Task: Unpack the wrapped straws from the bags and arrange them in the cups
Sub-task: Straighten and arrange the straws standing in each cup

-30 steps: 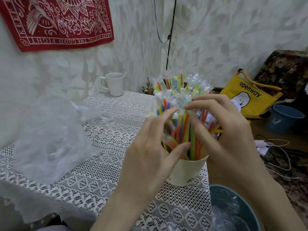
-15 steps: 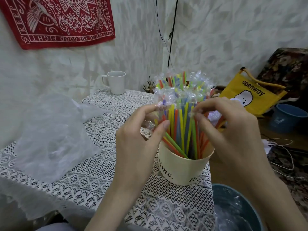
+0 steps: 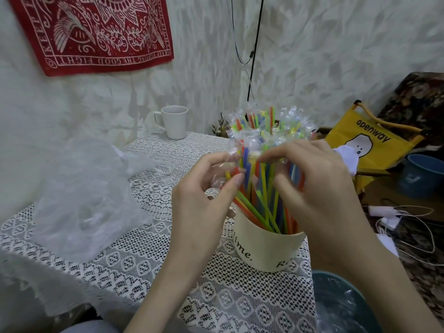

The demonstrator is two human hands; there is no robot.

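Most straws (image 3: 262,179) already stand in the cream cup (image 3: 266,251), both hands (image 3: 204,200) (image 3: 319,188) pinching them, white mug (image 3: 175,124) probably still empty.

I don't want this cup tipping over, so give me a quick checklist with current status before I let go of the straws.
1. Cream paper cup with script lettering upright on the white lace tablecloth: ok.
2. Colourful plastic-wrapped straws standing inside the cup: ok.
3. Left hand and right hand holding the straw bundle: ok.
4. Cup clear of the table edge: not ok, it sits near the right edge.
5. White ceramic mug free for more straws: cannot tell, its inside is hidden.
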